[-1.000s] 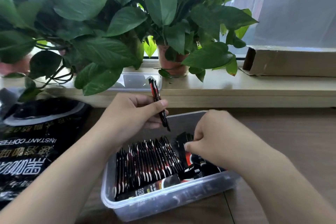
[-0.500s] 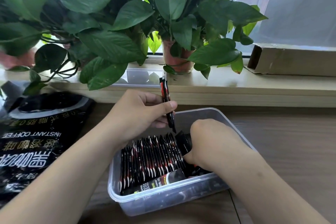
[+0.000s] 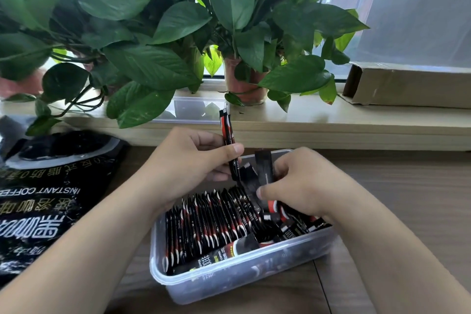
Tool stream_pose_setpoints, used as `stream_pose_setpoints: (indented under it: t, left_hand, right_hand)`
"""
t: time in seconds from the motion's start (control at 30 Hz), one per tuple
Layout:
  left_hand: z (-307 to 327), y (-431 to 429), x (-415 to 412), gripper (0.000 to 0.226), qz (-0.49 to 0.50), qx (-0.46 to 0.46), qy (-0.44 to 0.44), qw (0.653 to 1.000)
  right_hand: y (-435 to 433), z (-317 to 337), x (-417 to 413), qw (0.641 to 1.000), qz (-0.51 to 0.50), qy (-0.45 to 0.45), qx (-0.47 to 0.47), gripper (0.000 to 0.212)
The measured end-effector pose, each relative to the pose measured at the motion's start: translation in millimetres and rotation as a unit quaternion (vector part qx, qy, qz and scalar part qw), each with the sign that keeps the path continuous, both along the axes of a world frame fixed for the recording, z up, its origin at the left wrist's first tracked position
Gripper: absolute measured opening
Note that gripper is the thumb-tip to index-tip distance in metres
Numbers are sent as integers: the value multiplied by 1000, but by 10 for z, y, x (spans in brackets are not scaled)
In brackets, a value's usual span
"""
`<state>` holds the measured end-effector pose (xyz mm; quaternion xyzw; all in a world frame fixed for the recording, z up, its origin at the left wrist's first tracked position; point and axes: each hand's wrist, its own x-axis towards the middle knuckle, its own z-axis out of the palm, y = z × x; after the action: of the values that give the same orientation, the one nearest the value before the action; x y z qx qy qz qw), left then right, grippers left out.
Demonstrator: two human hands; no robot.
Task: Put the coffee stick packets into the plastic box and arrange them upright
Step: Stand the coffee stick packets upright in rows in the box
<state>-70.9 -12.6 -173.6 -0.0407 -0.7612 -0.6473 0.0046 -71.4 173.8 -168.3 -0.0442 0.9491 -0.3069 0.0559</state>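
A clear plastic box (image 3: 229, 279) sits on the wooden table in front of me. A row of several black-and-red coffee stick packets (image 3: 209, 222) stands upright in its left part; loose packets (image 3: 293, 227) lie jumbled at the right, and one lies flat along the near wall. My left hand (image 3: 188, 163) pinches one packet (image 3: 228, 135) upright above the box's far edge. My right hand (image 3: 303, 183) is over the right side of the box, gripping a dark packet (image 3: 263, 166) that sticks up between its fingers.
A large black instant-coffee bag (image 3: 46, 201) lies on the table at the left. Potted plants (image 3: 242, 84) and a clear lid (image 3: 193, 109) rest on the windowsill behind the box. A cardboard box (image 3: 407, 86) lies at the sill's right end.
My right hand has come up out of the loose pile with a dark packet in its fingers. My left hand still holds its packet upright in about the same place.
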Motion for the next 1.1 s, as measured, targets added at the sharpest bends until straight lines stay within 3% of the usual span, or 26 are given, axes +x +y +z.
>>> stream_pose_setpoints:
  t: [0.2,0.4,0.7,0.87,1.1]
  left_hand:
    - [8,-3,-7,15,5,3,6,1000]
    - [8,-5,11,23,-4,-9,-3,1000]
    - [56,40,74,20,-55,17,-24,998]
    - [61,25,51,29,-76,31,-31,996]
    - [66,15,42,32,-79,65,-54,993]
  right_hand:
    - [181,155,-17,976,-50,-20,-213,8]
    - [184,189,-16,931,-80,61,-350,8]
    - [-114,52,54,945,7,235,-226,12]
    - [-72,83,76,934,37,205,-289,4]
    - [-106,104,82,913,28,75,-399,15]
